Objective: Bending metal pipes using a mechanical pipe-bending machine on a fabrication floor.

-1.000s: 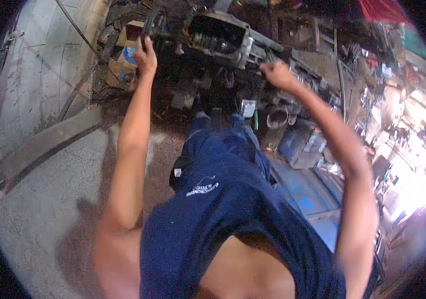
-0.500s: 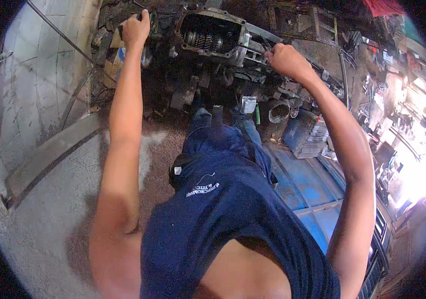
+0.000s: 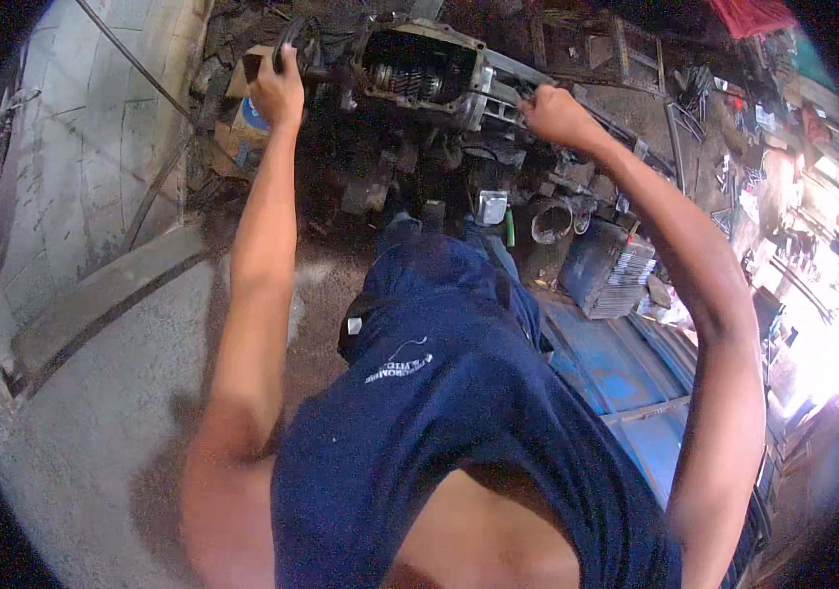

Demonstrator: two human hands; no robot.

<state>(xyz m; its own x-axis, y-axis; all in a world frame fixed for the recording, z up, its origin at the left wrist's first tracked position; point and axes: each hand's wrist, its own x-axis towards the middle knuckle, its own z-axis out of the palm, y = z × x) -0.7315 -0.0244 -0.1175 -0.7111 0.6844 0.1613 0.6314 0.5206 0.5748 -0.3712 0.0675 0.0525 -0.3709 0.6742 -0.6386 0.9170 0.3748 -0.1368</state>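
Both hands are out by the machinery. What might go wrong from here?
The gears sit uncovered in the open housing, so grit might drop in.
The bare left hand is at the dark wheel; it might slip or get pinched if that turns.
The right hand, also bare, might scrape against the metal frame.

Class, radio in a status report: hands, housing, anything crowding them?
Left hand at dark wheel-like part, grip unclear. Right hand curled at metal frame, hold hidden. Metal housing open, gears showing. Cardboard box beside left hand.
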